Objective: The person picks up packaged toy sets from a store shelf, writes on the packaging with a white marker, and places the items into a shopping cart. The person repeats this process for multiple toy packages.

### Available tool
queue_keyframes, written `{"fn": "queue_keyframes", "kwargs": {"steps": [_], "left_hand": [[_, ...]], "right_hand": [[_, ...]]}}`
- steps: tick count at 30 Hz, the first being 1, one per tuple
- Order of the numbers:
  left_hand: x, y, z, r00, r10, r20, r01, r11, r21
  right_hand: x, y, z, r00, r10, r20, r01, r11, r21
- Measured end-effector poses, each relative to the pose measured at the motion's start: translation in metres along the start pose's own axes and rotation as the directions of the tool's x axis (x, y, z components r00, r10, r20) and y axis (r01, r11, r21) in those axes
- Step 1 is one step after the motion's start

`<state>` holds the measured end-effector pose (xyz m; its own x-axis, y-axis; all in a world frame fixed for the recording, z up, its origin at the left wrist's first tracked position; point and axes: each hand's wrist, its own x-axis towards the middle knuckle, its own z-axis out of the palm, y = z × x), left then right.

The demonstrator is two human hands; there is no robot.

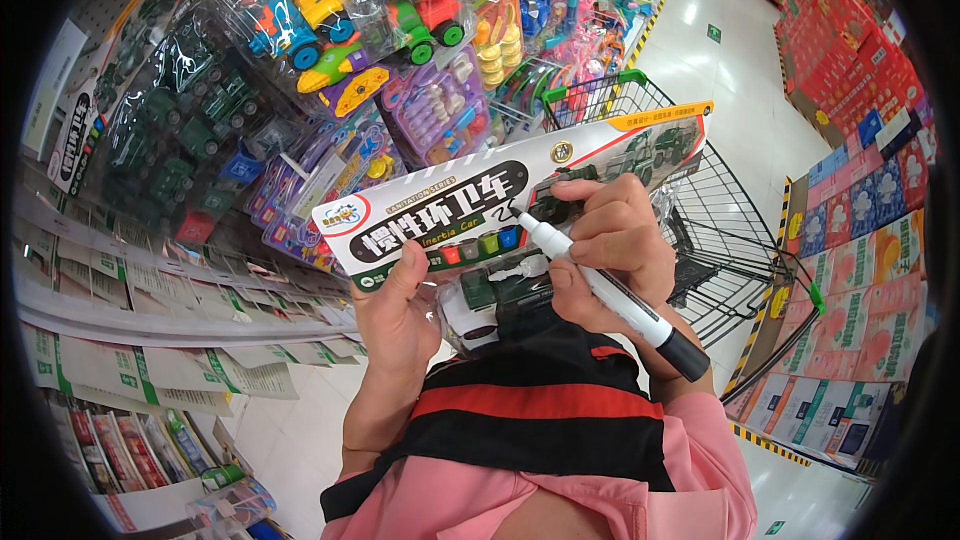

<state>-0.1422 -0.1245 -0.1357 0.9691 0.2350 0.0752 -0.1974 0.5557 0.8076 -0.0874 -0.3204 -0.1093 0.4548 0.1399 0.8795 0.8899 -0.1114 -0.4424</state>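
My left hand [397, 315] grips the lower left corner of a toy car package [450, 199], thumb on the front of its printed header card. Below the card, clear plastic covers a dark green and white toy vehicle [487, 307]. In my right hand [619, 255] is a white marker pen [619, 300] with a black end. Its white tip touches or nearly touches the card, beside a short black handwritten mark [506, 211]. The right fingers rest over the card's printed vehicle picture and hide part of it.
Bagged toys [352, 15] hang on the rack ahead and to the left, with shelf edges [187, 315] below. A wire shopping cart [735, 240] stands close on the right. Beyond the aisle floor [690, 37], stacked boxes [847, 300] line the right side.
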Motion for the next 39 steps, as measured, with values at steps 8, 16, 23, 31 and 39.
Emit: {"fn": "queue_keyframes", "kwargs": {"steps": [8,16,23,31,39], "left_hand": [[0.000,0.002,-0.002,0.999,0.040,0.028,-0.039,0.999,-0.024],[0.001,0.006,-0.006,0.998,0.047,0.044,-0.045,0.998,-0.044],[0.003,0.005,-0.011,0.998,0.063,0.014,-0.062,0.998,-0.028],[0.004,0.009,-0.014,0.997,0.070,-0.033,-0.071,0.997,-0.022],[0.006,0.024,-0.028,0.982,0.161,-0.098,-0.167,0.985,-0.051]], "right_hand": [[0.001,0.004,0.005,0.999,-0.028,-0.030,0.031,0.996,0.079],[0.001,0.006,0.008,0.998,-0.012,-0.055,0.018,0.992,0.124],[0.004,0.009,0.014,0.997,-0.017,-0.081,0.028,0.991,0.128],[0.003,0.014,0.016,0.998,-0.021,-0.059,0.025,0.998,0.066],[0.008,0.049,-0.029,0.939,-0.007,-0.344,-0.071,0.975,-0.212]]}}
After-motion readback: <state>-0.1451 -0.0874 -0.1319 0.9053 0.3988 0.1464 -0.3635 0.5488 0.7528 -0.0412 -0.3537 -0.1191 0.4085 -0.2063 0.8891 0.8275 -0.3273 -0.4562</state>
